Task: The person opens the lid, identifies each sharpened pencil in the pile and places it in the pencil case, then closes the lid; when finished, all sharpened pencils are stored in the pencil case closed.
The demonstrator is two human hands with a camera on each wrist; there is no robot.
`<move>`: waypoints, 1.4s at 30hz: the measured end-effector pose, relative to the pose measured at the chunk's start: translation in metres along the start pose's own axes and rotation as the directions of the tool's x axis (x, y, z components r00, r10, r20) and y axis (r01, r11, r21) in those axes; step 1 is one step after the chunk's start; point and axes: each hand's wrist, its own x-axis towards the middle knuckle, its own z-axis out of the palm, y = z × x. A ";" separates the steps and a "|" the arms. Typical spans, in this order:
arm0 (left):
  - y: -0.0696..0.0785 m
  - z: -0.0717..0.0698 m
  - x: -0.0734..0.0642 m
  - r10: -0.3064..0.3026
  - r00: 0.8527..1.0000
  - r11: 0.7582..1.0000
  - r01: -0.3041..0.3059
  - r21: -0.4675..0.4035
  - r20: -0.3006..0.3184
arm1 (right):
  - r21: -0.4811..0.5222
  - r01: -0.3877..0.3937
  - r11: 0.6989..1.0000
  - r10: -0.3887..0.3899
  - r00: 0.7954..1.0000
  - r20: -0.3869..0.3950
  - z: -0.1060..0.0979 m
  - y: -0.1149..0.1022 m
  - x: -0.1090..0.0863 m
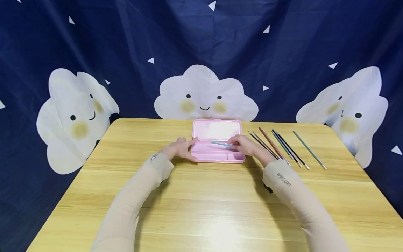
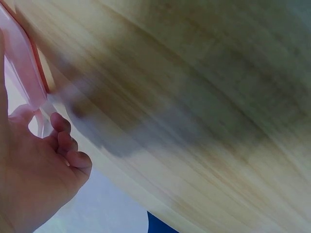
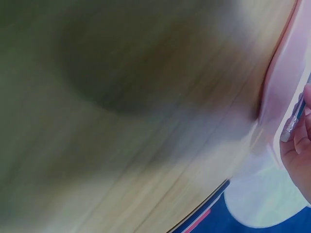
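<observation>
Pinched between the fingertips of the person's right hand [image 1: 241, 144] is a teal pencil [image 1: 221, 143], held slantwise at the back compartment [image 1: 207, 146] of an open pink pencil case [image 1: 217, 162]. From the head view I can't make out whether it touches the bottom. The case stands at the far side of the wooden table [image 1: 204, 203], its lid [image 1: 217, 129] tipped up at the rear. Along its front edge run a long, narrow compartment [image 1: 209, 156] and a small square one [image 1: 234, 156], parted by a thin divider. At the left end, the left hand [image 1: 180, 148] is spread, thumb at the near corner and forefinger by the hinge. Just right of the case, loose pencils [image 1: 291, 149], some dark, some reddish, some teal, lie fanned on the wood; one greenish pencil [image 1: 310, 150] sits apart, farthest right.

Over at the left wrist, the hand touches the pink end of the case, its other fingers loosely bent.

Down by the right wrist, the fingers close round the pencil near its metal-capped end, beside the case's pink wall. Most of that hand, and the inside of the case, is cut off there.
</observation>
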 end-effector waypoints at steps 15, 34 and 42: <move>0.003 0.001 -0.001 -0.007 1.000 1.000 0.007 -0.017 0.005 | -0.025 0.033 0.999 -0.031 0.996 0.078 0.021 -0.015 0.020; 0.003 0.000 0.000 0.001 1.000 1.000 -0.001 0.022 -0.008 | 0.094 -0.082 0.992 0.071 0.991 0.118 0.022 -0.017 0.022; 0.001 0.001 0.000 -0.001 1.000 1.000 0.001 0.020 -0.008 | 0.161 -0.032 0.986 0.026 0.999 0.040 0.015 -0.014 0.013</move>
